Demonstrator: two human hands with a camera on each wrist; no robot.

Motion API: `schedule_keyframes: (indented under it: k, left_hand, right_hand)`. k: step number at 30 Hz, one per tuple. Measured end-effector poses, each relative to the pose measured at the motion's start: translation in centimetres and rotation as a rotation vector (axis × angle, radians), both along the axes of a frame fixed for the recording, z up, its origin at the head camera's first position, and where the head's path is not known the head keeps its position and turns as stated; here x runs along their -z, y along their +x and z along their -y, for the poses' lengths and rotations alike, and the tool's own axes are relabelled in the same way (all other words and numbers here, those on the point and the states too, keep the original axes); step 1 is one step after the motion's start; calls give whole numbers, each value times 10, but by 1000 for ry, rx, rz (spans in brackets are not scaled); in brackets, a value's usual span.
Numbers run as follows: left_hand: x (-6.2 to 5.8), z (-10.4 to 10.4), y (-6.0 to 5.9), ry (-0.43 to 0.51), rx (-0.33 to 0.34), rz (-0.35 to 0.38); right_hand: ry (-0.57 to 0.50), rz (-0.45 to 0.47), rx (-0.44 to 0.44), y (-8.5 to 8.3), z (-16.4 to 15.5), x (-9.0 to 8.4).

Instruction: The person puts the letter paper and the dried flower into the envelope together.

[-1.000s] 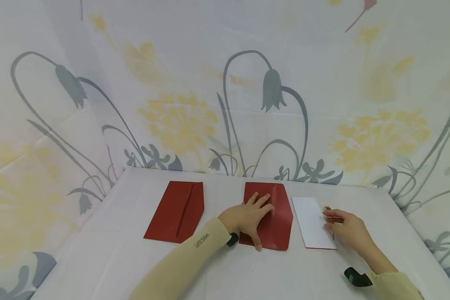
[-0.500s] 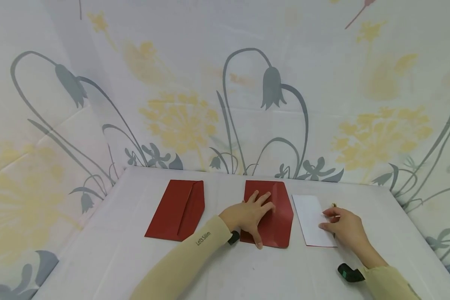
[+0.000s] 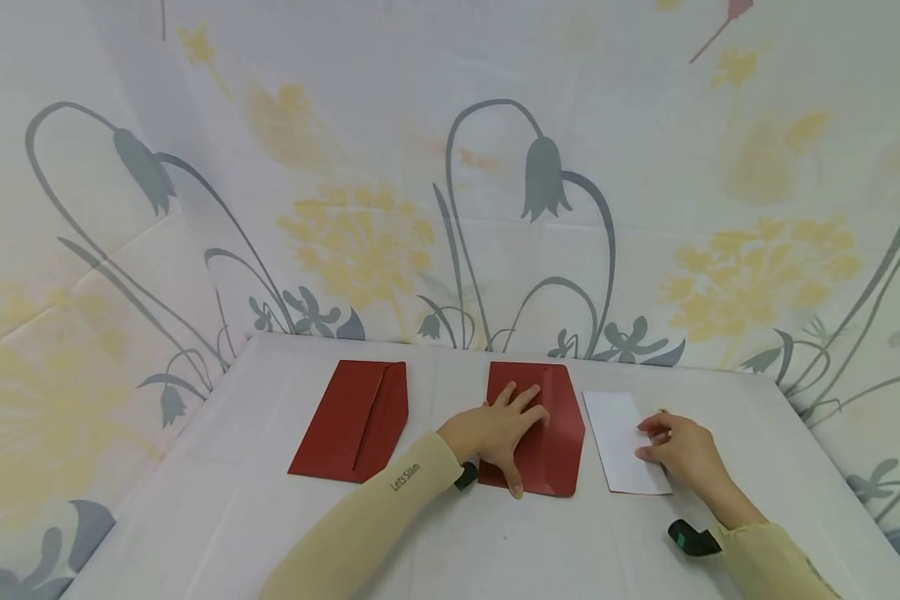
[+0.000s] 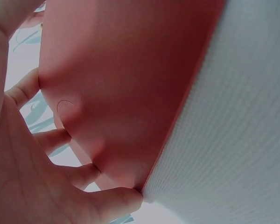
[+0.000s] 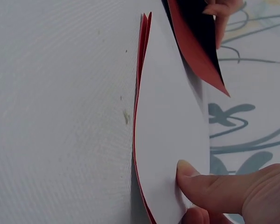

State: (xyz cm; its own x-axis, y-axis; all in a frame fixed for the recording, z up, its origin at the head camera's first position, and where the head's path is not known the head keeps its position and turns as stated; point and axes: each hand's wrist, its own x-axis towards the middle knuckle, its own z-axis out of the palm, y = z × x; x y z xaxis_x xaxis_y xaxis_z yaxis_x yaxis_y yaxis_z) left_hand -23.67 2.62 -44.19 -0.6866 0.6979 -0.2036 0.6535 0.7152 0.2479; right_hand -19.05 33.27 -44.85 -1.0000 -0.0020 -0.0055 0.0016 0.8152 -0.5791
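In the head view, my left hand (image 3: 498, 429) lies with spread fingers on a red envelope (image 3: 566, 437) whose flap is unfolded to the right. The left wrist view shows its fingertips (image 4: 81, 175) set along the red paper (image 4: 116, 84). Just right of that envelope is a white-faced folded card (image 3: 621, 442) with red edges. My right hand (image 3: 682, 450) pinches the card's right edge. In the right wrist view the thumb (image 5: 210, 186) presses on the white face (image 5: 165, 126), other fingers are partly hidden at the edge, and the card bows slightly.
A second red envelope (image 3: 337, 425), its flap also unfolded, lies to the left on the white-covered table (image 3: 487, 558). Behind it rises a flower-printed cloth (image 3: 390, 125). A black wrist device (image 3: 692, 537) sits by the right sleeve. A small gold-coloured bit (image 3: 663, 410) shows behind the right fingers.
My right hand has shifted a little to the left, its thumb and fingers coming further over the card's right edge. The left hand and both envelopes have stayed in place.
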Motion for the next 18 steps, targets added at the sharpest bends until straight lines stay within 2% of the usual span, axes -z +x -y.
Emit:
schedule_keyframes:
  k: [11, 18]
  left_hand:
    - [-2, 0, 0, 0, 5, 3]
    - [0, 0, -1, -1, 9, 4]
  right_hand:
    - [-52, 26, 37, 1, -2, -1]
    - [-34, 36, 26, 0, -2, -1]
